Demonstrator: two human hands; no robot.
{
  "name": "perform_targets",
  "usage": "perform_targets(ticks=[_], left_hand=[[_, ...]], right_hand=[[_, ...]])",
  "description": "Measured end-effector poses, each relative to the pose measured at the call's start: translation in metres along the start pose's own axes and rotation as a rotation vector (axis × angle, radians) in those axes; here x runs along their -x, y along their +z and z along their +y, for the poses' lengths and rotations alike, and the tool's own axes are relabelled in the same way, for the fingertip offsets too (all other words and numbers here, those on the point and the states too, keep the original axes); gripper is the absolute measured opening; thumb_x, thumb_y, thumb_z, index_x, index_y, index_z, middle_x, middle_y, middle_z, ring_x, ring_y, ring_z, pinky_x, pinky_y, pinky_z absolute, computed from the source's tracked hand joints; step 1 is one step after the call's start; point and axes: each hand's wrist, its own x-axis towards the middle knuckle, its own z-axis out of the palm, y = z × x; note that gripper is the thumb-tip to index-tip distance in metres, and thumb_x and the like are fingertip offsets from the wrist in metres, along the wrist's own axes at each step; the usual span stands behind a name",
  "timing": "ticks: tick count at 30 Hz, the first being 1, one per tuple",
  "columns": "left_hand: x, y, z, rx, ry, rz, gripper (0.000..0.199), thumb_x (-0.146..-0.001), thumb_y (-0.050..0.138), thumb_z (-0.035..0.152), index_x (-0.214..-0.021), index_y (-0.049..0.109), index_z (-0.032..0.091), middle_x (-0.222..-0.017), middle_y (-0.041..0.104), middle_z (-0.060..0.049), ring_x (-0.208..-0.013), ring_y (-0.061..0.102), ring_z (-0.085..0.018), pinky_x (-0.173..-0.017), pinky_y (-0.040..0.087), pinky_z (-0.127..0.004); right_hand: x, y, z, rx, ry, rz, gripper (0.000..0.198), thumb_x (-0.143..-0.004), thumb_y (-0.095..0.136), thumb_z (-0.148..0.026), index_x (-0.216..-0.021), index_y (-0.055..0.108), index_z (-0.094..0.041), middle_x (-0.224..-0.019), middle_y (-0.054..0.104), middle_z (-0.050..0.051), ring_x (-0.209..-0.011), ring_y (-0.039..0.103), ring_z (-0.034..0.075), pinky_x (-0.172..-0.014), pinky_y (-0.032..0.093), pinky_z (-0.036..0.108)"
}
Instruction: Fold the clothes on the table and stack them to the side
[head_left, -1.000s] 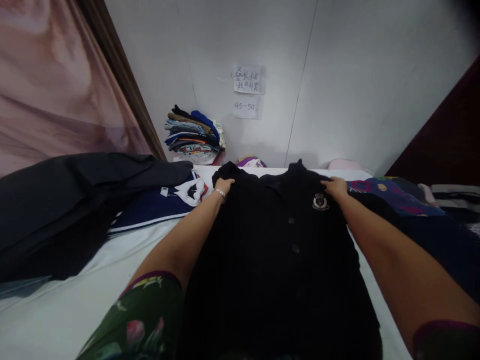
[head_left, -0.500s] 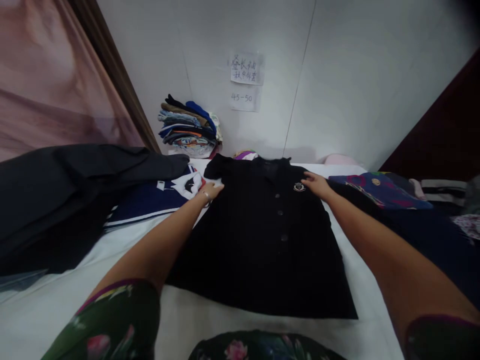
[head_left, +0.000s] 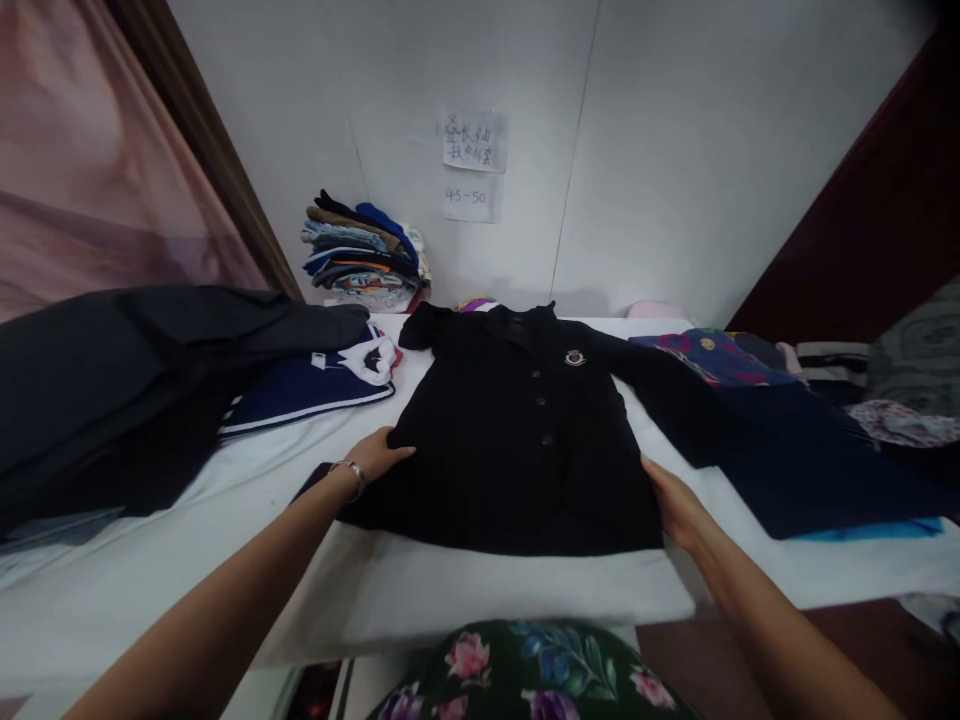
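A black buttoned jacket (head_left: pixel 495 440) with a small crest on its chest lies spread front up, collar toward the wall. At the jacket's left side edge, low down, my left hand (head_left: pixel 379 455) has its fingers closed on the cloth; a bracelet circles that wrist. My right hand (head_left: pixel 670 500) grips the opposite side edge near the hem, its fingertips partly hidden by the fabric. One sleeve stretches out to the right over dark blue clothing. The other sleeve is mostly hidden; a dark cloth end shows beside my left wrist.
On the left lie a dark grey garment (head_left: pixel 150 350) and a navy garment (head_left: pixel 307 395) with white trim. A stack of folded clothes (head_left: pixel 364 255) stands against the wall. More clothes, including a dark blue piece (head_left: pixel 832 460), lie at the right on the white-covered table (head_left: pixel 487 590).
Both hands have come down from the jacket's shoulder area to its lower side edges. The hem now sits farther from me, and the right sleeve is visible stretched outward.
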Motion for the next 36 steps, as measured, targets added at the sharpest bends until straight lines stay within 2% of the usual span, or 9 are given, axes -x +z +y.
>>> perform_targets(ticks=[3,8,15,19,22,25,27,32,36], left_hand=[[0.008,-0.003,0.013,0.222,-0.015,-0.044,0.039,-0.059,0.07,0.038,-0.093,0.064,0.02,-0.086,0.073,-0.006,-0.089,0.067,-0.026,-0.076,0.052,-0.031],[0.036,-0.017,0.017,0.559,-0.017,-0.166,0.034,-0.066,0.065,0.043,-0.091,0.065,0.02,-0.085,0.073,-0.003,-0.08,0.068,-0.024,-0.07,0.054,-0.032],[0.077,-0.002,-0.007,-0.195,0.011,-0.064,0.04,-0.079,0.052,0.033,-0.113,0.06,0.014,-0.09,0.071,-0.009,-0.089,0.066,-0.025,-0.08,0.05,-0.033],[0.099,0.01,0.017,-0.362,0.3,0.178,0.044,-0.087,0.046,0.041,-0.122,0.055,0.016,-0.112,0.064,-0.011,-0.104,0.06,-0.025,-0.088,0.046,-0.035],[0.125,0.035,0.048,-0.326,0.616,0.113,0.042,-0.087,0.049,0.043,-0.119,0.057,0.018,-0.114,0.062,-0.009,-0.105,0.057,-0.022,-0.092,0.044,-0.033],[0.148,0.067,0.069,-0.372,0.83,-0.089,0.054,-0.078,0.061,0.051,-0.122,0.057,0.02,-0.118,0.06,-0.009,-0.104,0.055,-0.024,-0.089,0.043,-0.038],[0.154,0.082,0.075,-0.422,0.874,-0.162,0.059,-0.073,0.066,0.052,-0.123,0.057,0.022,-0.119,0.059,-0.008,-0.103,0.054,-0.025,-0.087,0.044,-0.04],[0.146,0.089,0.07,-0.472,0.899,-0.189,0.028,-0.085,0.059,0.038,-0.107,0.065,0.023,-0.107,0.062,-0.005,-0.097,0.054,-0.022,-0.08,0.043,-0.034],[0.14,0.09,0.07,-0.503,0.905,-0.169,0.016,-0.089,0.051,0.026,-0.087,0.064,0.017,-0.094,0.062,-0.006,-0.09,0.053,-0.02,-0.077,0.042,-0.033]], right_hand=[[0.013,0.007,-0.013,-0.129,0.146,-0.107,0.048,-0.082,0.05,-0.059,-0.105,0.066,-0.02,-0.103,0.071,0.011,-0.094,0.068,0.028,-0.08,0.056,0.04],[0.014,-0.04,-0.035,-0.071,0.016,0.071,0.041,-0.072,0.068,-0.04,-0.109,0.064,-0.024,-0.098,0.072,0.008,-0.087,0.069,0.026,-0.074,0.057,0.036],[0.018,-0.094,0.011,0.582,-0.113,0.321,0.059,-0.071,0.065,-0.041,-0.125,0.055,-0.016,-0.101,0.069,0.011,-0.094,0.065,0.027,-0.084,0.052,0.042],[0.042,-0.066,0.004,0.864,-0.64,0.397,0.05,-0.083,0.053,-0.043,-0.126,0.055,-0.018,-0.126,0.057,0.014,-0.118,0.051,0.03,-0.101,0.041,0.048],[0.064,-0.025,-0.014,0.882,-0.869,0.13,0.045,-0.089,0.048,-0.04,-0.13,0.052,-0.023,-0.132,0.053,0.01,-0.124,0.047,0.024,-0.105,0.038,0.043],[0.074,0.015,-0.021,1.029,-0.795,-0.302,0.051,-0.087,0.054,-0.045,-0.132,0.051,-0.022,-0.14,0.047,0.01,-0.132,0.038,0.025,-0.108,0.034,0.042],[0.071,0.032,-0.019,1.143,-0.669,-0.431,0.06,-0.083,0.058,-0.049,-0.134,0.049,-0.019,-0.145,0.04,0.012,-0.136,0.032,0.028,-0.109,0.03,0.046],[0.059,0.036,-0.012,1.211,-0.544,-0.448,0.057,-0.084,0.057,-0.039,-0.138,0.045,-0.022,-0.145,0.039,0.01,-0.133,0.034,0.027,-0.108,0.029,0.044],[0.06,0.035,-0.013,1.244,-0.523,-0.306,0.047,-0.085,0.056,-0.031,-0.13,0.052,-0.019,-0.127,0.053,0.012,-0.115,0.05,0.024,-0.096,0.041,0.035]])
